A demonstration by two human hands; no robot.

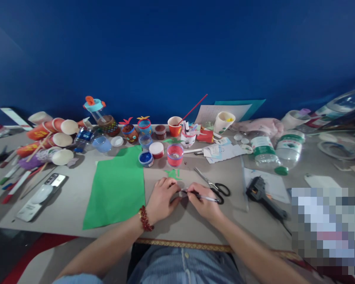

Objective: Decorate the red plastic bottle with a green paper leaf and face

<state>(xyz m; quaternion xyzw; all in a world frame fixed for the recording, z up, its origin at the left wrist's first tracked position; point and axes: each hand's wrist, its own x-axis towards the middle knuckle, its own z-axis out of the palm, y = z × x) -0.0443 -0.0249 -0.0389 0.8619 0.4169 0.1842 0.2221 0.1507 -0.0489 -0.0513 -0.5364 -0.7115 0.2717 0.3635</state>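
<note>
My right hand is closed around a slim silver-and-black pen, its tip end pointing left. Close beside it, my left hand has its fingers bent and its thumb tip at a small whitish piece; what that piece is cannot be made out. Green paper cut-outs lie just beyond my left fingertips. To the left of that hand a large green sheet lies flat. Scissors with black handles rest just past my right hand, blades pointing away to the left.
A red cup, a blue paint jar and a white-lidded jar stand ahead. A glue gun and plastic bottles are at right. A phone, paper cups and markers lie left.
</note>
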